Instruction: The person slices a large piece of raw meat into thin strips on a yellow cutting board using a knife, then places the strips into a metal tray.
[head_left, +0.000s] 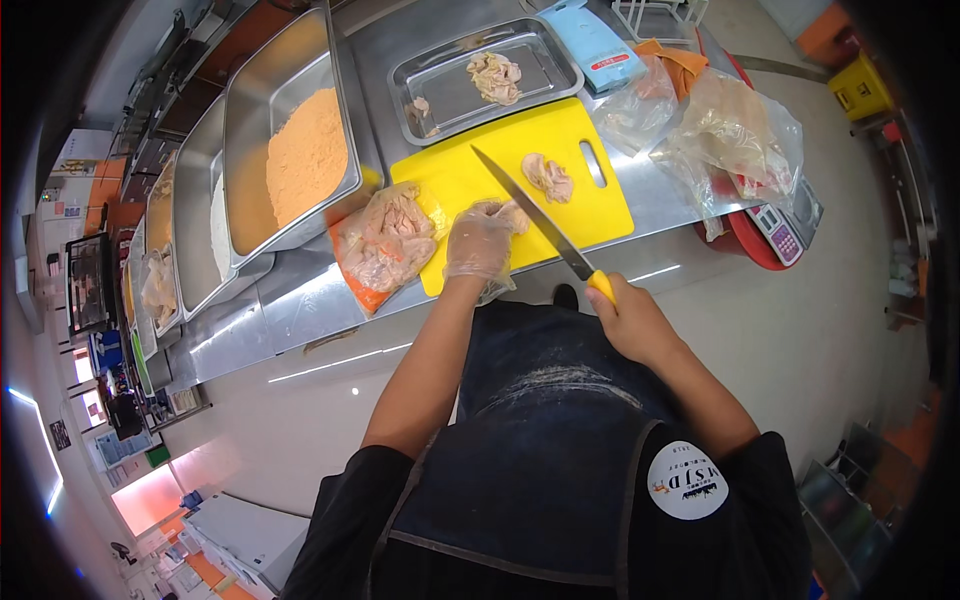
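Note:
My right hand (630, 318) grips the yellow handle of a long kitchen knife (536, 216), its blade slanting above a yellow cutting board (495, 142). In a clear plastic glove, my left hand (478, 241) rests on the board, its fingers at a piece of raw meat (514, 217); the glove and the angle hide whether they grip it. Another pale raw piece (548, 178), perhaps chicken, lies near the board's handle slot. Left of my gloved hand, an open plastic bag (390, 236) full of raw meat overlaps the board's edge.
Beyond the board, a shallow metal tray (439, 129) holds raw pieces. Deep steel pans (246, 146) with orange and white powder stand left. At right are a blue packet (594, 46), an orange cloth (679, 67), crumpled plastic bags (724, 127) and a scale (780, 234).

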